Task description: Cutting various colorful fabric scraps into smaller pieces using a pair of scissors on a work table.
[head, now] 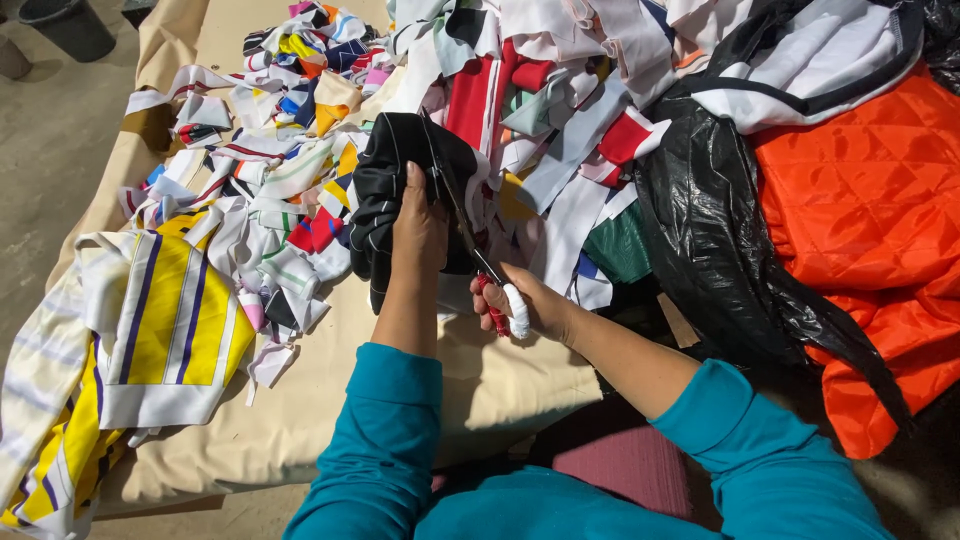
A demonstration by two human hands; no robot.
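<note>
Left hand: the left hand clutches a bunched black garment, lifted over the table's middle.
Right hand: the right hand grips scissors by red-and-white handles; blades run up into the black cloth.
Scraps: a heap of coloured fabric scraps crowds the far and left side (touching the black garment).
Table: the beige-covered table shows bare cover near its front edge, beside the arms.
Right edge: black plastic bag against orange quilted fabric.
Left edge: yellow striped garment overhangs.
</note>
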